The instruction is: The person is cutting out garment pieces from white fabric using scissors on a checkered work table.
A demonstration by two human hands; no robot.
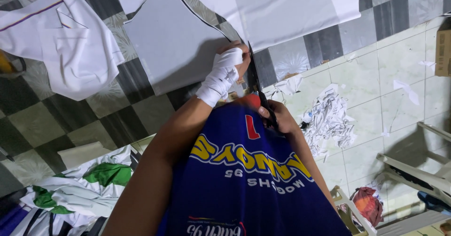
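Observation:
My left hand (226, 71), wrapped in a white bandage, presses on the right edge of a pale grey fabric piece (174, 38) lying on the checkered table cover (70, 118). My right hand (278, 117) grips black scissors (256, 83), whose blades point away from me. The blade tips sit at the gap between the grey piece and a larger white fabric sheet (286, 5). The two hands are close together, just above my blue jersey (244, 179).
A white collared garment (66, 38) lies at the upper left. Folded green and white clothes (80, 189) are at the lower left. Fabric scraps (329, 118) litter the tiled floor at right, near a white plastic chair (413, 175) and a cardboard box (443, 52).

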